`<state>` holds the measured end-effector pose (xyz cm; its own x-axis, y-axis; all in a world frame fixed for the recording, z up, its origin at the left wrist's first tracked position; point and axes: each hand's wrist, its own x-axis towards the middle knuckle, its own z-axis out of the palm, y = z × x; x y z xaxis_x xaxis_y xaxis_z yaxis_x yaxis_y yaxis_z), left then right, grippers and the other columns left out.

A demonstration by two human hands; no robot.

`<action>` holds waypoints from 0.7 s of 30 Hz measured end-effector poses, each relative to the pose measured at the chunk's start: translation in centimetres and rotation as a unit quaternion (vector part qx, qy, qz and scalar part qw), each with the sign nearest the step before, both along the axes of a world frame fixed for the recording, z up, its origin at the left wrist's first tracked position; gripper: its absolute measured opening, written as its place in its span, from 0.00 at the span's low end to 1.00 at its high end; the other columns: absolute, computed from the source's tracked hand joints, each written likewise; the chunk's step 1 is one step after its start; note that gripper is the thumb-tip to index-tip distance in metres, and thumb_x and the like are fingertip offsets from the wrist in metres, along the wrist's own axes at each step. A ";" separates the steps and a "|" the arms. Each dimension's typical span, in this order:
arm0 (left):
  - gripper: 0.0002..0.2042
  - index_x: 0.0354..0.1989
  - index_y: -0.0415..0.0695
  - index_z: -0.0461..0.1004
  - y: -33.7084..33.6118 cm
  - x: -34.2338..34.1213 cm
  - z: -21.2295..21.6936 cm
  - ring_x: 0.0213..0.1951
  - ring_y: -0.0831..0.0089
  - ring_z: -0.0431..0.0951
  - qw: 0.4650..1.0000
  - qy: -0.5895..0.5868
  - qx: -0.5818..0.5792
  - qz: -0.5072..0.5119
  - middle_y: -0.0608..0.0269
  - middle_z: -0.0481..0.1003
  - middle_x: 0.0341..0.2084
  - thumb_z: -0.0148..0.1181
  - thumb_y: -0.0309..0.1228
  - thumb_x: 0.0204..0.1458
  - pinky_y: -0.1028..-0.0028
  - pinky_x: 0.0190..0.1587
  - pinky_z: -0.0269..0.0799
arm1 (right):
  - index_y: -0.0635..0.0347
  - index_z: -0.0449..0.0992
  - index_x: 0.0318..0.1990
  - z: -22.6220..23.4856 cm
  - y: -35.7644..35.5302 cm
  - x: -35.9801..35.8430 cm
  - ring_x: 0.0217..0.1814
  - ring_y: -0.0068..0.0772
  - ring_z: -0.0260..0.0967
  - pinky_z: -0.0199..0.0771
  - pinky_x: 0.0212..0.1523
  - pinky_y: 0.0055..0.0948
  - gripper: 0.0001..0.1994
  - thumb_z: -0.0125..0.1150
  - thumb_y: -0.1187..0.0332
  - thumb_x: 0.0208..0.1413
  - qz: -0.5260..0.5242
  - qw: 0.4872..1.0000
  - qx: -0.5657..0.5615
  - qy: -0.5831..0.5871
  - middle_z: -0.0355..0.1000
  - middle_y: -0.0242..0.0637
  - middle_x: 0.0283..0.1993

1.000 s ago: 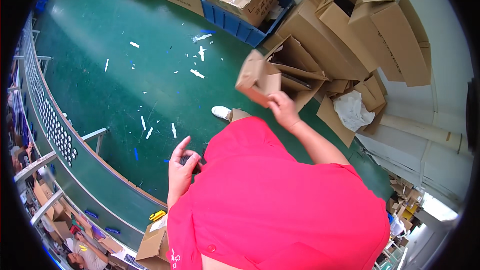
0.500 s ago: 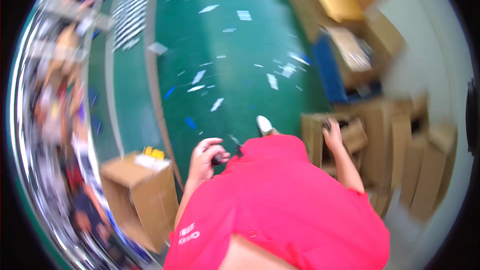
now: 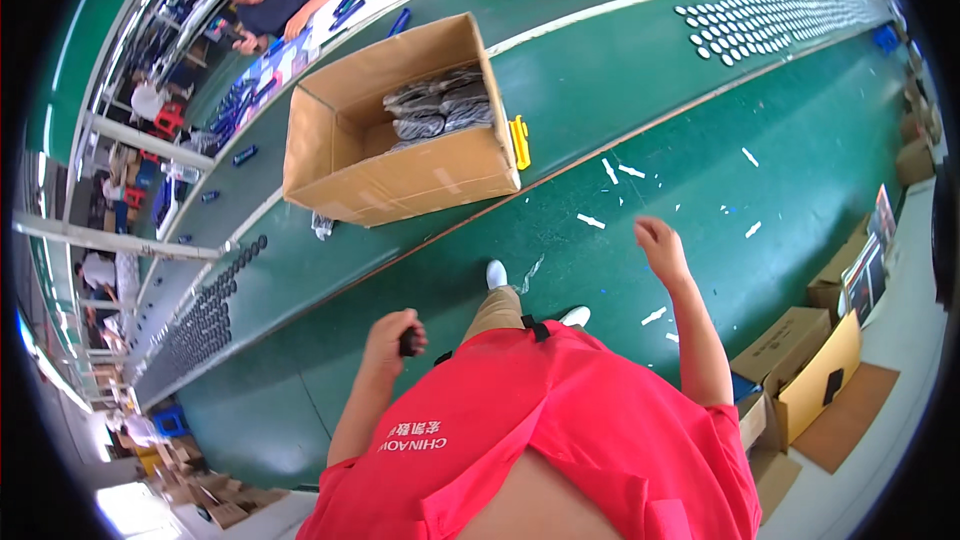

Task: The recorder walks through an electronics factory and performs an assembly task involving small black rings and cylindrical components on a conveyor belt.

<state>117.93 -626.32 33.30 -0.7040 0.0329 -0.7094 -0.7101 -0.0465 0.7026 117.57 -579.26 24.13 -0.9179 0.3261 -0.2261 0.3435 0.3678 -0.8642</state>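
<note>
Curling around a small black object (image 3: 408, 344), the left hand (image 3: 394, 339) hangs near the shirt (image 3: 560, 370); the right hand (image 3: 662, 248), loosely half open, shows nothing held. Far left, the cardboard box (image 3: 430, 178) sits at the counter's (image 3: 590, 80) near edge — a bump could spill its wrapped packs (image 3: 440, 110).

at the upper centre, the open carton (image 3: 400, 190) is matt brown cardboard, its bundles (image 3: 440, 105) wrapped in crinkled, glossy plastic film. the green surface (image 3: 590, 80) looks smooth, the green floor (image 3: 720, 260) smooth with a faint sheen. the red shirt (image 3: 480, 390) is matt, creased cloth.
</note>
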 end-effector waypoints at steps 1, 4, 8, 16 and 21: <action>0.12 0.25 0.43 0.71 -1.9 0.1 0.0 0.20 0.74 0.73 0.999 0.018 -0.030 0.034 0.63 0.71 0.19 0.58 0.39 0.52 0.76 0.19 0.69 | 0.64 0.74 0.45 1.2 -1.3 -2.8 0.40 0.35 0.74 0.71 0.42 0.31 0.16 0.57 0.63 0.53 0.009 0.999 -0.037 0.009 0.76 0.43 0.38; 0.12 0.26 0.43 0.70 -6.0 -0.8 0.1 0.19 0.74 0.73 0.992 0.061 -0.075 0.083 0.63 0.71 0.18 0.58 0.39 0.53 0.75 0.18 0.69 | 0.63 0.74 0.45 0.1 -5.1 -9.5 0.39 0.32 0.73 0.71 0.41 0.31 0.17 0.59 0.62 0.51 0.061 0.998 -0.028 0.015 0.76 0.41 0.38; 0.10 0.30 0.42 0.70 -8.8 -3.8 -0.2 0.19 0.73 0.72 0.980 0.084 -0.104 0.146 0.63 0.70 0.19 0.56 0.37 0.53 0.75 0.18 0.69 | 0.59 0.71 0.49 -3.0 -10.5 -16.5 0.44 0.43 0.72 0.71 0.45 0.37 0.21 0.61 0.60 0.49 0.106 0.987 0.123 -0.001 0.74 0.43 0.42; 0.08 0.34 0.40 0.70 -12.3 -10.1 -4.3 0.21 0.72 0.73 0.982 0.126 -0.144 -0.004 0.61 0.72 0.22 0.54 0.33 0.54 0.73 0.21 0.71 | 0.56 0.74 0.42 -5.4 -13.7 -23.9 0.45 0.46 0.72 0.72 0.45 0.41 0.16 0.60 0.63 0.45 0.015 0.968 0.199 -0.155 0.74 0.44 0.40; 0.11 0.34 0.37 0.74 -15.8 -13.8 -14.4 0.23 0.74 0.74 0.875 0.165 -0.192 -0.414 0.61 0.76 0.25 0.57 0.34 0.51 0.72 0.25 0.71 | 0.59 0.75 0.34 -5.6 -13.4 -21.4 0.41 0.48 0.74 0.74 0.41 0.43 0.13 0.60 0.65 0.39 -0.078 0.966 0.188 -0.160 0.75 0.48 0.37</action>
